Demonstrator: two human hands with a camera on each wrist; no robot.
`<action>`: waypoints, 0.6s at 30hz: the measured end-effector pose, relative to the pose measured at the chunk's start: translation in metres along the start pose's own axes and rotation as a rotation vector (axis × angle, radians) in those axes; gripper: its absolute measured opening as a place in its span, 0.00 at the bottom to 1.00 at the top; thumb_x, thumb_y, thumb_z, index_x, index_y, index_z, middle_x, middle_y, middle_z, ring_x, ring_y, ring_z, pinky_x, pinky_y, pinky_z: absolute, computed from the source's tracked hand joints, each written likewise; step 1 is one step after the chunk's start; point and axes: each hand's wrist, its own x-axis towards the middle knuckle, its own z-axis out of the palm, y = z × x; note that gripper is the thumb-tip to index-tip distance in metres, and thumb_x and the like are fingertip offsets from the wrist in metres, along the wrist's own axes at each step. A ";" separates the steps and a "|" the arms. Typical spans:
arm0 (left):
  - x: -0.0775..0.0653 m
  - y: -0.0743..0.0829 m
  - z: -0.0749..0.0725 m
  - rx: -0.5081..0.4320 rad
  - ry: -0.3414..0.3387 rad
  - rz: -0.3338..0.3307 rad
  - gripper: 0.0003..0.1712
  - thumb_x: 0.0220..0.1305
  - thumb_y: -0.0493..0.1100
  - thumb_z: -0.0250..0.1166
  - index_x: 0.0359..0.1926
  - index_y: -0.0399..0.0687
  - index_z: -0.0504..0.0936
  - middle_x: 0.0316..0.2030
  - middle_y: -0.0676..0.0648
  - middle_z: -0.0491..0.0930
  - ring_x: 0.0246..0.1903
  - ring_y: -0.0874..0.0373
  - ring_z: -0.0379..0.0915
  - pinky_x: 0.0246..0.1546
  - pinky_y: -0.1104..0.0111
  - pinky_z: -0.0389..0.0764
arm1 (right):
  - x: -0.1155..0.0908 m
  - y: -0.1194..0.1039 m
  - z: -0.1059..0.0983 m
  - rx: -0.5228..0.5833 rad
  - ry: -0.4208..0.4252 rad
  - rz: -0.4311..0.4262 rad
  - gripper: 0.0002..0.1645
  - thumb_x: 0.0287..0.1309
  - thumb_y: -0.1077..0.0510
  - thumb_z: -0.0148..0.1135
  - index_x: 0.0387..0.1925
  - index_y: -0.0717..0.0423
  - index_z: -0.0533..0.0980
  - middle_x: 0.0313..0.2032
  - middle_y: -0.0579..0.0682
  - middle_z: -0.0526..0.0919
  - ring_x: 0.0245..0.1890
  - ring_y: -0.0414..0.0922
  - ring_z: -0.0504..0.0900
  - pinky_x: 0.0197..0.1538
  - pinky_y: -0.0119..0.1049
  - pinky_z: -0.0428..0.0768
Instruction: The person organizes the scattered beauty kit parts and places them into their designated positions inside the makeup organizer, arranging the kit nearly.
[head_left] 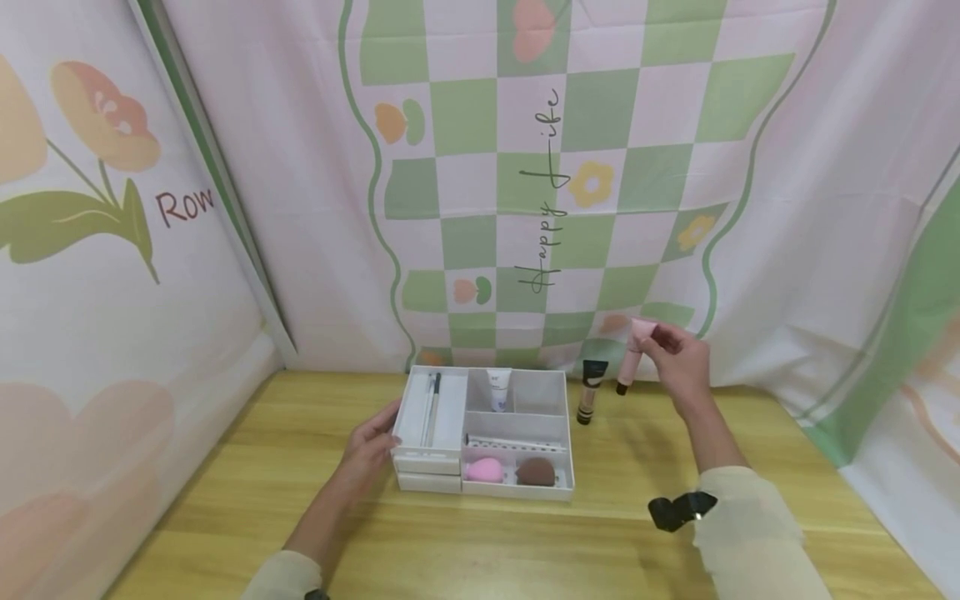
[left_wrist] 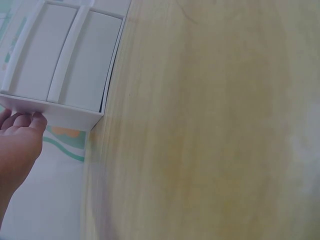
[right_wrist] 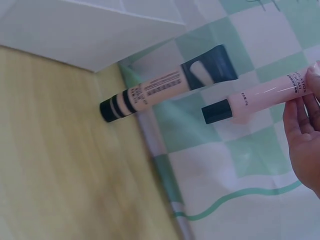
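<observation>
My right hand [head_left: 681, 367] pinches a pink cream tube [right_wrist: 265, 97] near its flat crimped end, black cap pointing down. Beside it a black-and-beige cosmetic tube [right_wrist: 160, 89] stands upright on its cap, right of the white organizer box [head_left: 517, 415]. Against the organizer's left side rest the fingers of my left hand [head_left: 367, 450], not wrapped round anything. In the organizer's back compartment stands a small white tube [head_left: 498, 390]. Two slim brushes [head_left: 432, 408] lie on its left top. A pink sponge [head_left: 485, 470] and a brown sponge [head_left: 536, 472] sit in the front compartment.
Two drawers [left_wrist: 82, 60] form the organizer's front left part. A dotted slim stick [head_left: 513, 444] lies in the middle compartment. The wooden table [head_left: 450, 542] ends at a checkered curtain [head_left: 525, 233] behind the things, with another printed curtain [head_left: 112, 317] along the left.
</observation>
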 end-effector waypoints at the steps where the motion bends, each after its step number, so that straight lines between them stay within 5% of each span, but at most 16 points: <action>1: 0.000 0.000 0.000 0.002 0.001 -0.001 0.43 0.61 0.27 0.50 0.77 0.29 0.50 0.80 0.33 0.44 0.80 0.38 0.41 0.63 0.83 0.71 | 0.000 -0.002 0.000 0.004 0.004 -0.009 0.29 0.68 0.55 0.63 0.64 0.68 0.73 0.40 0.26 0.80 0.42 0.21 0.76 0.47 0.11 0.77; 6: 0.000 0.000 0.000 0.012 0.006 -0.001 0.42 0.61 0.27 0.51 0.77 0.29 0.50 0.80 0.33 0.45 0.80 0.38 0.40 0.65 0.81 0.68 | -0.002 -0.013 -0.001 0.031 0.010 -0.054 0.29 0.67 0.53 0.64 0.62 0.68 0.74 0.36 0.18 0.77 0.42 0.23 0.77 0.46 0.11 0.78; 18: 0.000 -0.001 -0.001 0.019 0.007 -0.002 0.42 0.61 0.28 0.51 0.77 0.30 0.51 0.80 0.34 0.46 0.81 0.39 0.41 0.67 0.80 0.67 | -0.009 -0.039 0.014 0.138 -0.080 -0.175 0.08 0.63 0.60 0.67 0.44 0.50 0.82 0.33 0.22 0.82 0.37 0.25 0.81 0.44 0.15 0.81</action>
